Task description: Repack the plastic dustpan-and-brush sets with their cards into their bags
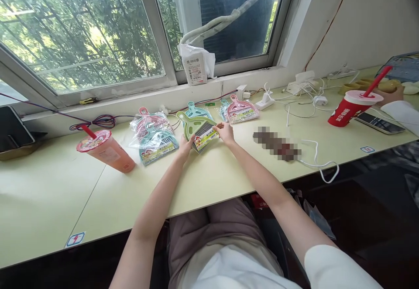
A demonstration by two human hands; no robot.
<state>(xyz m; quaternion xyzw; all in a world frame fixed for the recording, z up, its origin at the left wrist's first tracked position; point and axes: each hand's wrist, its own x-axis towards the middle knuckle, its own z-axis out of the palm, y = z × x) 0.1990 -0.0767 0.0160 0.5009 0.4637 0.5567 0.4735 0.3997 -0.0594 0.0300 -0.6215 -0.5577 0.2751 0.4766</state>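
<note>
Both my hands hold a green mini dustpan and brush set (195, 125) a little above the table, its handle end pointing away to the left. My left hand (186, 146) grips its lower left edge. At the right edge, the fingers of my right hand (224, 132) pinch the printed label side. A teal dustpan set (157, 144) in clear wrap lies just left of my left hand, partly over a pink dustpan set (144, 121). Behind the green one is another teal dustpan set (193, 108), partly hidden. A pink dustpan set (241, 109) lies beyond my right hand.
A tilted drink cup with red straw (109, 151) stands left on the table (131, 201). Right are a pixelated object (276, 144), white cable (327, 165), red cup (348, 109) and phone (379, 123). A tissue pack (195, 68) stands on the sill.
</note>
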